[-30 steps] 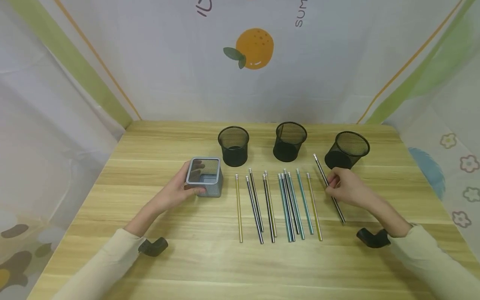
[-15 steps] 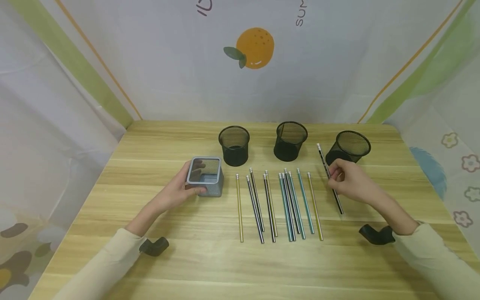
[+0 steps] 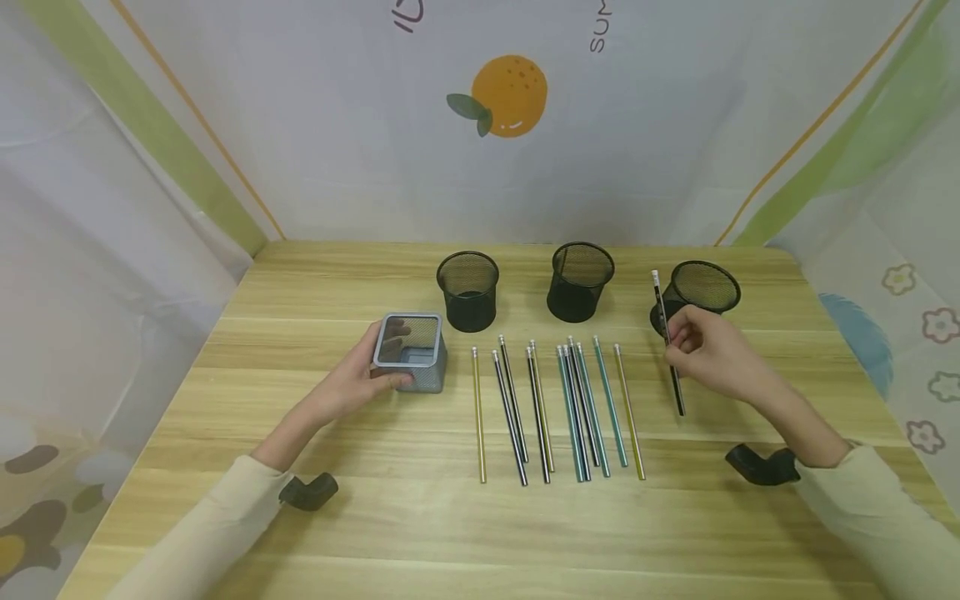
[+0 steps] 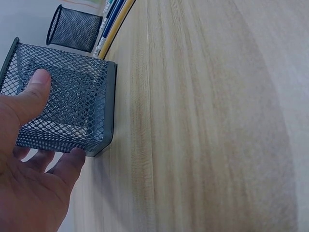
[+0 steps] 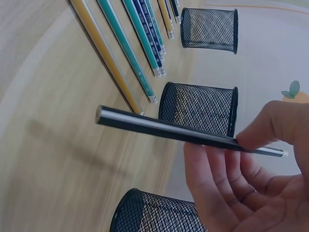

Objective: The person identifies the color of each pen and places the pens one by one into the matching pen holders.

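My left hand [image 3: 351, 377] grips a square grey mesh pen holder [image 3: 426, 379] at its side, thumb on the near wall and fingers round the far one; its base rests on the table in the left wrist view. My right hand [image 3: 708, 350] pinches a dark pencil [image 5: 145, 124] between thumb and fingers. That pencil is raised off the table, its white eraser end up and away, and its shadow falls on the wood. Behind the right hand stands a round black mesh holder [image 3: 705, 287], partly covered by the hand.
Two more round black mesh holders, one at middle left [image 3: 469, 308] and one in the middle [image 3: 576, 300], stand along the back. Several yellow, dark and teal pencils [image 3: 573, 408] lie in a loose row on the wooden table [image 3: 450, 542]. A printed curtain [image 3: 360, 167] hangs behind.
My right hand has lifted the dark pencil and carried it up and away toward the right-hand black holder, turning it steeper. The left hand and the grey holder stay where they were.
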A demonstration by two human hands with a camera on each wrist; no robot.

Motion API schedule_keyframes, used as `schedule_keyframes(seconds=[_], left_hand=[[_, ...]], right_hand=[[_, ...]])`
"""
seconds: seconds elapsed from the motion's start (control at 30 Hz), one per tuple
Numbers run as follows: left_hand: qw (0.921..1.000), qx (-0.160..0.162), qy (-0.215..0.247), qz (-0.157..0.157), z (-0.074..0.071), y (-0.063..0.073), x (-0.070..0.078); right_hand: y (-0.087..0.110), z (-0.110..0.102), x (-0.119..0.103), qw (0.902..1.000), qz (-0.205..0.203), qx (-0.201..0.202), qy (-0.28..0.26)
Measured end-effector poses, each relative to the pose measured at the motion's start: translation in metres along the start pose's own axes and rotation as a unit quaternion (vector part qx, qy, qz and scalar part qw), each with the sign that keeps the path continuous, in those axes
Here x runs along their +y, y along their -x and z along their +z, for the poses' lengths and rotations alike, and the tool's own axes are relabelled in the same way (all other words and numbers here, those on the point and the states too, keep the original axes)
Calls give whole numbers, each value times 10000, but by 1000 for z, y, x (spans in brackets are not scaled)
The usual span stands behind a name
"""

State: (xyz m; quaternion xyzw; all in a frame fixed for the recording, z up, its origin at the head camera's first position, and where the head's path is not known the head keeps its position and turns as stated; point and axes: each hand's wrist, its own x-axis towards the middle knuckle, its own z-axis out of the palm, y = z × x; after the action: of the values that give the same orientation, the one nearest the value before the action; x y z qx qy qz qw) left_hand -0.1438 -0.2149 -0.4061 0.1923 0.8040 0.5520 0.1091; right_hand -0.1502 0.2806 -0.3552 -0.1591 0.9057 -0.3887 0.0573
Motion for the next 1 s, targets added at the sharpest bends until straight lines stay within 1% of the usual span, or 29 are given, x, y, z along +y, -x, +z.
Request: schedule_keyframes(seconds=[0.13,0.57,0.7,1.0], left_hand=[[10000,6,33,-23,0,0,1],[10000,3,44,-21,0,0,0],[10000,-13,17,-1,0,0,0],[10000,-14,31,15,0,0,-1]], right_hand=[[0,-3,1,9999,-30,126,38],[2,-12,-2,9974,-489,512,148],[3,-16,-5,9962,-551,643,193],[2,-23,-6,9940,-665,859,107]])
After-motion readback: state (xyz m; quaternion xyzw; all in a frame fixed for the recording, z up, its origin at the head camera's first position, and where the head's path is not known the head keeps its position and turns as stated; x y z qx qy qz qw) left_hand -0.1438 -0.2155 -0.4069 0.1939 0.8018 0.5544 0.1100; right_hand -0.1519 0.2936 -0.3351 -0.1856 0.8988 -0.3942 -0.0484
